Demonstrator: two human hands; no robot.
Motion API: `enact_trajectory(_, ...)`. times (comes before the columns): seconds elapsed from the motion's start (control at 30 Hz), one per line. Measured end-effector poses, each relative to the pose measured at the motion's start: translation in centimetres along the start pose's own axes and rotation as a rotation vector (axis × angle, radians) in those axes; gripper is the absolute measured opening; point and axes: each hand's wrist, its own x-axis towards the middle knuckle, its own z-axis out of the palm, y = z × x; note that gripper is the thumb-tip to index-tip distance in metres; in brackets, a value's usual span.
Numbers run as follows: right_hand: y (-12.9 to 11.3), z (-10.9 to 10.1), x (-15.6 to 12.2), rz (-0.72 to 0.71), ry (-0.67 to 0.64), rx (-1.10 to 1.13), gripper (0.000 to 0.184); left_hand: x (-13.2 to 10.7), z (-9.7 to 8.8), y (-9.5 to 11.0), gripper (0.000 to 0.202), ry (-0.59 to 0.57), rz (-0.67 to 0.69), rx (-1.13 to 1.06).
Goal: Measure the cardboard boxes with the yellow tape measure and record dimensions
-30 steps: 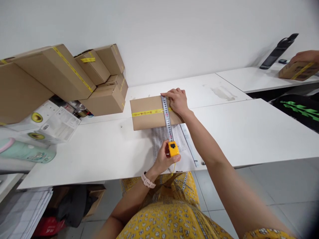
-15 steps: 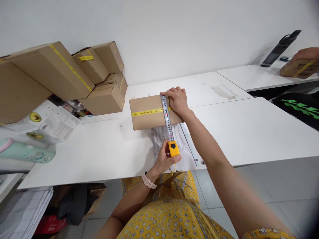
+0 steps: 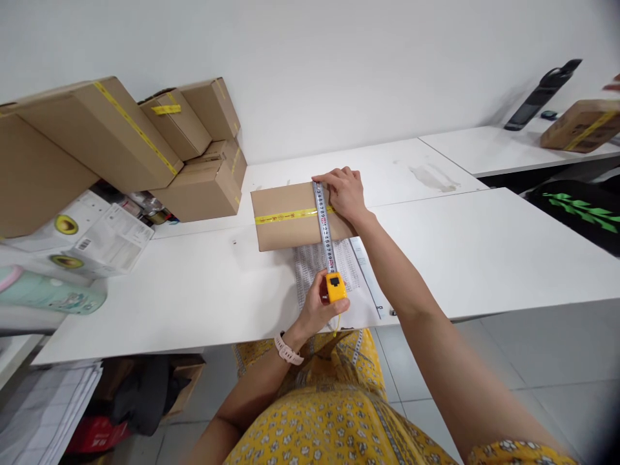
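A yellow tape measure (image 3: 336,287) is gripped in my left hand (image 3: 317,310), its case close to the table's front edge. The pulled-out metal blade lies across the top of a brown cardboard box (image 3: 285,234) sealed with yellow tape. At the box's far edge, my right hand (image 3: 345,192) pinches the blade's end against the cardboard. Its palm and other fingers rest over the right part of the box and hide it. Below the blade, printed sheets (image 3: 356,294) lie partly under the box.
Several cardboard boxes (image 3: 198,194) are stacked at the back left, beside a white avocado-printed carton (image 3: 104,236) and a mint bottle (image 3: 58,290). At the far right stand a dark bottle (image 3: 540,97) and another taped box (image 3: 578,126), near another person's hand (image 3: 613,84).
The other person's hand at the far right has lifted off the box there. My hands, the tape measure and the box keep practically the same places relative to each other.
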Motion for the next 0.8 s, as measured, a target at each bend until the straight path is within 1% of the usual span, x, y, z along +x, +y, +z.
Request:
enact_trajectory(0.13, 0.0, 0.2, 0.0, 0.009, 0.022, -0.01, 0.052, -1.9, -0.4, -0.1, 0.082, 0.022, 0.015, 0.04)
enact_trajectory(0.27, 0.1, 0.6, -0.1, 0.002, 0.022, -0.049, 0.05, -4.4, -1.3, -1.3, 0.089, 0.006, 0.032, 0.146)
enact_trajectory(0.43, 0.1, 1.2, -0.8, -0.018, 0.031, -0.117, 0.056, -6.7, -2.8, -2.8, 0.09, -0.021, -0.028, 0.267)
enact_trajectory(0.57, -0.2, 1.1, -1.8, -0.02, 0.017, -0.162, 0.062, -7.4, -3.5, -3.9, 0.09, 0.01, -0.024, 0.354)
enact_trajectory(0.67, -0.8, 0.5, -3.0, -0.009, 0.03, -0.169, 0.064, -7.5, -3.7, -4.5, 0.091, 0.022, -0.017, 0.383)
enact_trajectory(0.73, -1.5, -0.1, -4.4, 0.002, 0.036, -0.172, 0.063, -7.5, -3.9, -4.7, 0.09, 0.011, -0.007, 0.391)
enact_trajectory(0.8, -2.4, -0.6, -6.5, 0.017, 0.034, -0.176, 0.061, -7.5, -4.0, -4.9, 0.088, -0.003, 0.006, 0.405)
